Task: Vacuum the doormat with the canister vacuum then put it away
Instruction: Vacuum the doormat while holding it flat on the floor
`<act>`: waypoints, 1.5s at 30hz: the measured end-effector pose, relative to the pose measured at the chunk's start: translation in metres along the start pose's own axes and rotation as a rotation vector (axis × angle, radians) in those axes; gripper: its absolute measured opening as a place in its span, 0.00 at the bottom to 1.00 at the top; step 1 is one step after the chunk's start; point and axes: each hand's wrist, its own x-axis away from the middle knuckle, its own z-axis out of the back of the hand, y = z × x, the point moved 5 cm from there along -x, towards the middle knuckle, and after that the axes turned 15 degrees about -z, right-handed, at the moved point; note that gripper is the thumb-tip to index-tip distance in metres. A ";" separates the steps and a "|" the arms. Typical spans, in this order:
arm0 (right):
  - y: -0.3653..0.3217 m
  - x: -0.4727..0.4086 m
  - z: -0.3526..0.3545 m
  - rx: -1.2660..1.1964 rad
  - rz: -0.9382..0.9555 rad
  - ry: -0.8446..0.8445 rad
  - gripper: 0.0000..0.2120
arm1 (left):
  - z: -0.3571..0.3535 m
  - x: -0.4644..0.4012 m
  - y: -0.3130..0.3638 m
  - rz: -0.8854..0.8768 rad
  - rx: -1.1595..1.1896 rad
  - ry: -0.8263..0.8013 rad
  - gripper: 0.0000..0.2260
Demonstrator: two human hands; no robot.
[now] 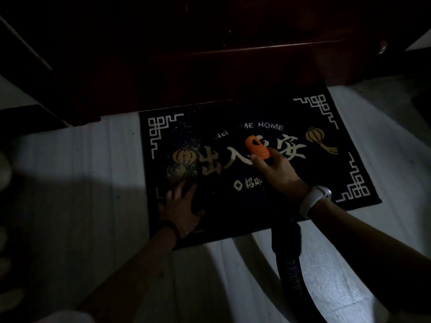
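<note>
Right hand (277, 169): fingers curled round the orange vacuum handle (257, 149), held over the mat's middle.
Left hand (180, 206): flat, fingers spread, pressing the mat's near-left corner.
Hose (290, 259): black, trailing from the handle toward the near right.
Doormat (326, 173): dark, on the pale floor (77, 159), far edge at a dark door (210, 54).
Crumbs (184, 159): pale scatter left of centre.
Progress: vacuuming looks unfinished; storing remains.

Bare forearms, a white watch (314, 201) at the right wrist, a dark band (171, 227) at the left.
</note>
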 end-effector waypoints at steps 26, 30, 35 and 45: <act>-0.025 -0.008 0.006 0.146 -0.061 0.276 0.21 | 0.027 0.003 -0.068 0.128 -0.112 -0.101 0.57; -0.035 -0.003 -0.027 0.131 -0.019 0.260 0.23 | 0.019 0.005 -0.064 0.115 -0.082 -0.086 0.57; -0.066 0.019 -0.103 0.289 0.156 0.024 0.25 | 0.014 0.006 -0.061 0.126 -0.086 -0.085 0.55; -0.026 0.001 0.004 0.123 0.013 0.159 0.17 | 0.015 0.007 -0.060 0.123 -0.090 -0.087 0.56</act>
